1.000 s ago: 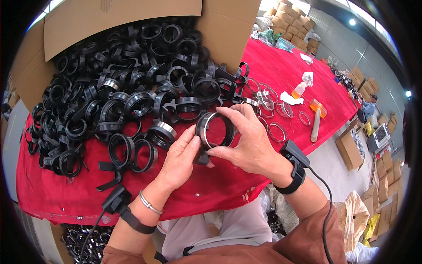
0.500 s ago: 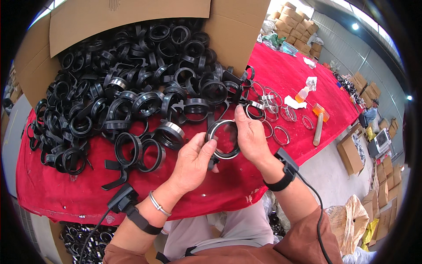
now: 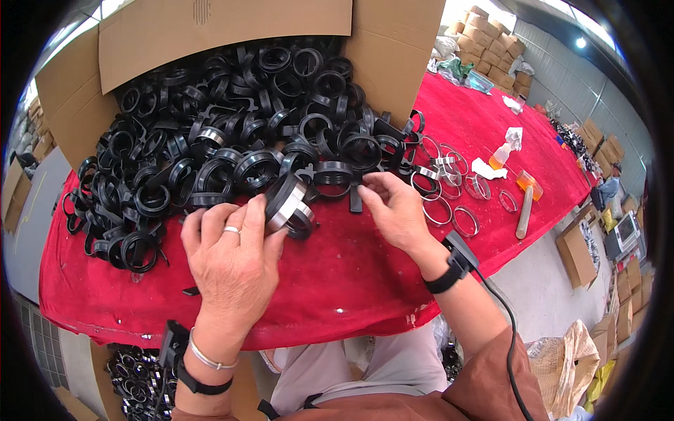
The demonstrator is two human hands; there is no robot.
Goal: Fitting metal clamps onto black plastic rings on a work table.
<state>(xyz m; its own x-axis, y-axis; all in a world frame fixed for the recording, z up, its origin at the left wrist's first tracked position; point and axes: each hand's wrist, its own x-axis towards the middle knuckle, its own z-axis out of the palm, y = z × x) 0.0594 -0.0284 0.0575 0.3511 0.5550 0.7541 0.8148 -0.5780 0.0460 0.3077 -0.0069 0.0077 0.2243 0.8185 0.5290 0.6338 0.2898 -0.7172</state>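
Over the red cloth (image 3: 337, 284), left hand (image 3: 235, 270) touches silver-banded black ring (image 3: 286, 205), grip cannot be told; right hand (image 3: 400, 214) apart, thumb and fingers parted. Just beyond: black ring heap (image 3: 232, 126); carton (image 3: 232, 38), printed marks (image 3: 202, 10) illegible.

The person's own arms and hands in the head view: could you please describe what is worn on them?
The left hand has a silver-coloured ring on one finger and a silver bangle at the wrist. Near each wrist sits a black strap with a dark device; a black cable runs along the right arm. The sleeves are brown.
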